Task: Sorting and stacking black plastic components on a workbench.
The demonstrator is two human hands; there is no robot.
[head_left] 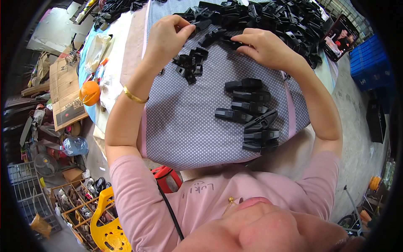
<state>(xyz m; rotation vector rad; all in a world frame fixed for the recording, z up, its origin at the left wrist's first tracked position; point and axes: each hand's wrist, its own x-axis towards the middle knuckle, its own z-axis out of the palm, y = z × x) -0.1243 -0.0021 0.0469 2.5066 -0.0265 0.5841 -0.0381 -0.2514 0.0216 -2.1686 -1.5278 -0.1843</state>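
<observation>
My left hand (167,38) is at the far side of the table, thumb and fingertips closed on a black plastic part (202,25). Across from it, my right hand (268,49) pinches another black plastic part (229,42) between thumb and fingers. A further black part (212,38) lies between the two hands. Below my left hand sits a small cluster of black pieces (191,64). Nearer to me, on the right half of the dotted cloth (180,122), several longer black parts (250,107) lie in a rough column. Their exact kind is hard to make out.
A large heap of black parts (277,21) covers the table's far side. At its right end stands a dark printed box (341,38), with blue crates (371,61) beyond. An orange round object (90,93) sits on the left. A yellow chair (110,229) stands at lower left.
</observation>
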